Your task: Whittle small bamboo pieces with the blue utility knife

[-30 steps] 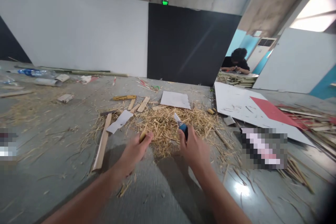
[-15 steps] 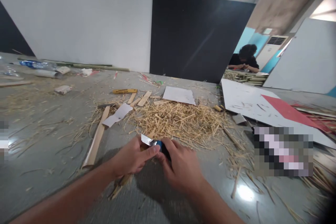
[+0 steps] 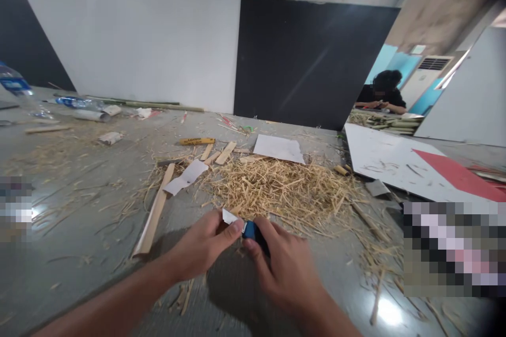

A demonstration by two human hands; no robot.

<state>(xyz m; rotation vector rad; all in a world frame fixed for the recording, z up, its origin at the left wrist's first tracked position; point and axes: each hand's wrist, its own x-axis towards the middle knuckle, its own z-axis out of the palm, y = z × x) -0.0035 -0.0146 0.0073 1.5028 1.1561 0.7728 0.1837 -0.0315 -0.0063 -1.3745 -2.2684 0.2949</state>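
My right hand (image 3: 286, 253) is closed around a blue and black handled tool (image 3: 250, 230), its blue end facing left. My left hand (image 3: 211, 242) is closed, thumb and fingers pinching a small flat white piece (image 3: 230, 216) right beside that blue end. The fingers hide most of both items, so I cannot tell whether they touch. Just beyond my hands lies a heap of straw-coloured shavings (image 3: 284, 187). A torn sheet of white paper (image 3: 279, 148) rests at its back edge, and another paper scrap (image 3: 186, 177) overlaps a long wooden strip (image 3: 155, 216).
Short wood pieces (image 3: 226, 152) and a yellow tube-like item (image 3: 196, 141) lie behind the heap. Plastic bottles (image 3: 26, 92) stand and lie far left. A white board (image 3: 383, 152) with a red strip is at right. A person (image 3: 383, 92) sits in the right background.
The view has swung slightly left, so things sit further right. The blue tool end now shows more clearly between my hands, which remain close together.
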